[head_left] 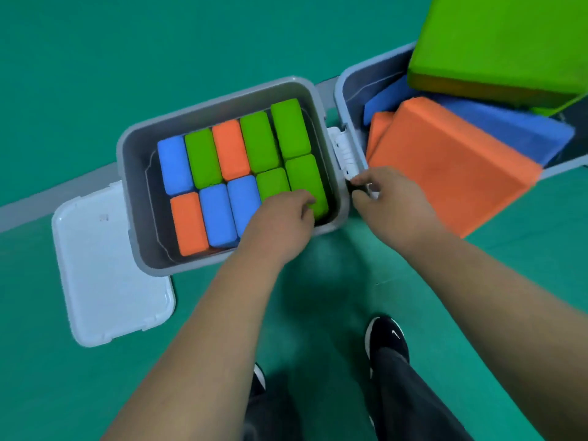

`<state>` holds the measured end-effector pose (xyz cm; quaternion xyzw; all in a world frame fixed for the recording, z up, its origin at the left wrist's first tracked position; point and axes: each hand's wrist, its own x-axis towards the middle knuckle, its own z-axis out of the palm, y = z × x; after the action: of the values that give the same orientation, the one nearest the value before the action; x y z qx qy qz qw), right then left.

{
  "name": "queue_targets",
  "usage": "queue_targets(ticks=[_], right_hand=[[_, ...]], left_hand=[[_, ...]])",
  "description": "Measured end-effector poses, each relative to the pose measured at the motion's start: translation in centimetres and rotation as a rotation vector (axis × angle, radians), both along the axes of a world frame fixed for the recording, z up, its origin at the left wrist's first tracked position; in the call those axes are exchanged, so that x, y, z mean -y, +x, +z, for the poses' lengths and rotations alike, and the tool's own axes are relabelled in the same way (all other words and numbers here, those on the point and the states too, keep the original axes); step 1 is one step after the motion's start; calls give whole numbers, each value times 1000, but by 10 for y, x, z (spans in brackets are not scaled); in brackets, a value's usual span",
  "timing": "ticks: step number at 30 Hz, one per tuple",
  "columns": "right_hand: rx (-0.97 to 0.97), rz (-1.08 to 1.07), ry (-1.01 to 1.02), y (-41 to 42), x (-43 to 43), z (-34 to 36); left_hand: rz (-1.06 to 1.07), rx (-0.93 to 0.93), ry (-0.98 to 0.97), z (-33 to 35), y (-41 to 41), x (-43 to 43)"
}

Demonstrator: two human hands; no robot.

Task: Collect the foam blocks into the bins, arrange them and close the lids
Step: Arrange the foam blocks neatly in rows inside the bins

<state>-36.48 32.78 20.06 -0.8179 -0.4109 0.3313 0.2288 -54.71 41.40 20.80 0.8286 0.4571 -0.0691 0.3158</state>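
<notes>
— Where was the left hand (280, 218)?

— Down inside the bin (140, 192), fingers bent, tips on top of a green block (304, 176) in the corner under them. I couldn't tell whether it gripped that block or only pressed it.

— And the rest of the blocks (203, 157)?

— Packed in two rows to the left of that hand and beyond it: blue, green and orange, all standing close together, filling the bin.

— The right hand (391, 205)?

— Just right of the left one, in the gap between the bin and the other bin (346, 90). Its fingers and thumb were curled, pinching the near end of a white latch (342, 148) on the other bin's wall.

— What sat in that one?

— Beyond the right hand, an orange slab (445, 173) leaned out over the rim, touching the hand's far side. A blue slab (515, 128) lay behind it, and a green slab (502, 43) was tilted on top.

— The lid (105, 275)?

— Flat on the floor (159, 43), well left of the left hand, its corner tucked under the bin. Both bins stood uncovered.
</notes>
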Motion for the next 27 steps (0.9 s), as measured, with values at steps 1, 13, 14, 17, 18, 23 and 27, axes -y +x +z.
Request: queue_targets(ticks=[1,13,14,17,18,23,27], right_hand=[[3,0,9,14,2,10],[145,-78,199,155,19,95],[150,-86,207,163,23,97],[162,-112,211,180,30,98],[168,-132,206,184,34,97],[159,-217,155,200,39,89],[151,-230,124,207,33,73]], left_hand=[[-10,15,11,11,17,0],[88,165,-140,55,167,46],[108,167,-165,51,175,50],[55,137,-207,39,192,56],[21,120,-217,36,199,56],[54,96,-302,31,229,47],[88,8,-304,29,242,32]])
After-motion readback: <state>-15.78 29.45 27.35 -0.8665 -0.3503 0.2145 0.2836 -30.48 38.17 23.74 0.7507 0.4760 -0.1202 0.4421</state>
